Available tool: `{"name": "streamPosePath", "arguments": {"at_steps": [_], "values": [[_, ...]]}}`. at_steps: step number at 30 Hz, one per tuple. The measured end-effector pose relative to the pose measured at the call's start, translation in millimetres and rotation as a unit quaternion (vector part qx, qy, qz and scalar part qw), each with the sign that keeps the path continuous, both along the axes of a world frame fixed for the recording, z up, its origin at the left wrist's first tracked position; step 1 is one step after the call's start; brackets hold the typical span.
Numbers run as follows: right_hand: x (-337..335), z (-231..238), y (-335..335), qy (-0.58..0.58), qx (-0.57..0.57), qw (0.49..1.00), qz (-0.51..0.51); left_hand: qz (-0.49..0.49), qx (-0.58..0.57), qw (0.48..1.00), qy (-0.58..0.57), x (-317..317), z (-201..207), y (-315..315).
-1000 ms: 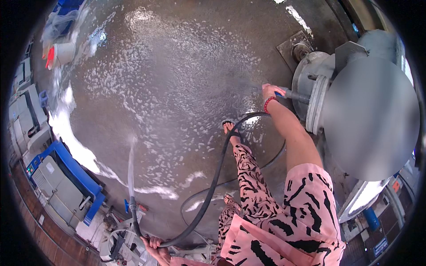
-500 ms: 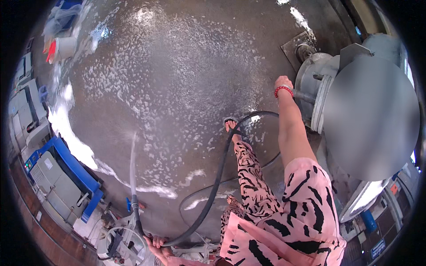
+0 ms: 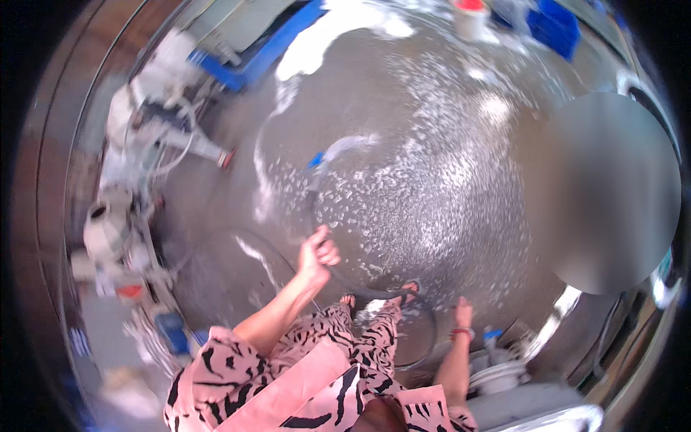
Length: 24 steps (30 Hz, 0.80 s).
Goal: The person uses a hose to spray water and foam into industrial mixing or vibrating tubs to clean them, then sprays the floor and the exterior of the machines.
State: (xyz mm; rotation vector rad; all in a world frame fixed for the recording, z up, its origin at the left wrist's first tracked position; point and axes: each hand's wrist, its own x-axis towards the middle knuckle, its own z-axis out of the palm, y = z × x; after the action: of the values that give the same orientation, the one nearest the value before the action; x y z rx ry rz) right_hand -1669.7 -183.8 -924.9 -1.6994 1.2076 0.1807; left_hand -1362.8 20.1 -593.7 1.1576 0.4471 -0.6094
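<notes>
My left hand (image 3: 319,253) is closed around a dark hose (image 3: 314,201) near its front end. A blue valve lever (image 3: 315,160) sits by the hose tip, and water (image 3: 351,144) sprays out of it onto the wet floor. Behind the hand the hose curves past my sandalled feet and loops to the right. My right hand (image 3: 463,313), with a red bead bracelet (image 3: 461,332) at the wrist, hangs low on the right, above the grey machine's round flange (image 3: 498,376). Its fingers look stretched out and slightly blurred, with nothing visible in them.
White suds (image 3: 446,194) cover much of the grey floor (image 3: 338,93). At the far side stand a white bucket (image 3: 471,23) with red on top and a blue crate (image 3: 553,29). White machines with a wheel (image 3: 162,137) line the left. A large blurred patch hides the right.
The view has swung left. My left hand has lifted the hose forward into the middle, its jet now bent to the right. My right hand has come away from the grey machine's pipe handle.
</notes>
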Motion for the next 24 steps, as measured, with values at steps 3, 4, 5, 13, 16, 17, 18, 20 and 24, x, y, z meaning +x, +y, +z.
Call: {"name": "streamPosePath", "arguments": {"at_steps": [3,4,5,13,16,17,18,20,24], "values": [[110.8,127.4,38.7,-0.174,0.188,0.966,-0.042,0.046,-0.094,0.994,-0.022,-28.7,0.1,6.3],[146.3,189.2,52.8,-0.196,0.168,0.965,0.043,0.085,-0.118,0.989,-0.014,-29.9,-5.8,7.2],[177.2,238.1,69.4,-0.213,0.147,0.959,0.118,0.095,-0.139,0.986,-0.009,-26.0,-2.5,5.2],[232.6,260.7,162.8,-0.080,0.131,0.871,0.466,0.291,-0.198,0.931,0.097,-14.2,-63.4,77.8],[246.7,243.3,193.7,-0.101,0.053,0.834,0.539,0.278,-0.187,0.935,0.113,-1.5,-87.0,119.8],[251.8,244.5,204.7,-0.093,0.053,0.834,0.541,0.266,-0.111,0.955,0.064,6.0,-119.2,138.5],[261.0,254.8,218.1,-0.060,0.096,0.829,0.548,0.262,-0.096,0.954,0.107,18.6,-127.9,159.7],[265.9,239.9,234.6,-0.036,0.110,0.823,0.557,0.289,-0.082,0.933,0.198,47.6,-132.2,201.2],[280.4,227.1,275.1,-0.013,0.073,0.781,0.620,0.323,-0.015,0.914,0.245,60.5,-119.6,247.3]]}}
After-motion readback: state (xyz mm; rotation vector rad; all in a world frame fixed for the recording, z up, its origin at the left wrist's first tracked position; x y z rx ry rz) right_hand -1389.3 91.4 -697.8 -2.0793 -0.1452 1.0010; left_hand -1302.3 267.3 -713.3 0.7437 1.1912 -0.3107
